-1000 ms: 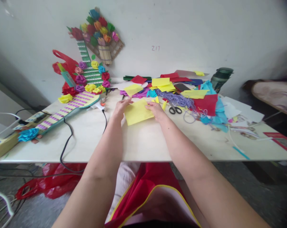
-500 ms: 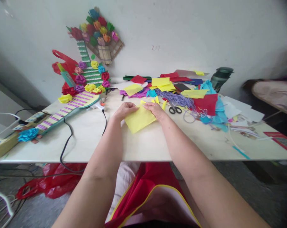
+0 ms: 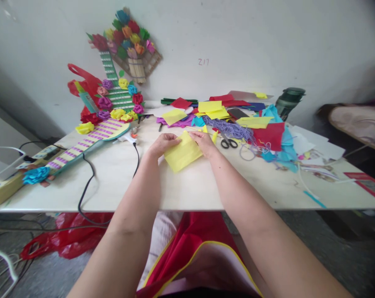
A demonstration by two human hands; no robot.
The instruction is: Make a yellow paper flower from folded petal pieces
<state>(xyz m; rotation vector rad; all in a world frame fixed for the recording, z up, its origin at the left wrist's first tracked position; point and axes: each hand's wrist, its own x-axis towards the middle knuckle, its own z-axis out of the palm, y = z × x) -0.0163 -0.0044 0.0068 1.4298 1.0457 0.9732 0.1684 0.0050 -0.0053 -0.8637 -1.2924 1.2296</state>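
Observation:
Between my hands a sheet of yellow crepe paper [image 3: 183, 154] is held up over the white table, one corner pointing down toward me. My left hand [image 3: 166, 143] pinches its left edge between thumb and fingers. On the other side my right hand [image 3: 202, 142] grips the upper right edge, its fingers partly hidden behind the paper. Small yellow paper pieces [image 3: 215, 137] lie just beyond my right hand. Close to them rest black-handled scissors [image 3: 229, 143], their blades pointing away from me.
A glue gun [image 3: 128, 136] with a black cord lies left of my hands. Farther left is a flower-trimmed paper guitar [image 3: 90, 142]. Purple yarn [image 3: 231, 129], coloured paper sheets [image 3: 269, 135] and a dark bottle [image 3: 289, 103] fill the back right. The table's front edge [image 3: 190, 210] is near me.
The yellow crepe paper has tilted slightly, and its upper edge now stands higher between my hands. My right hand has shifted a little along the edge. Everything else stays put.

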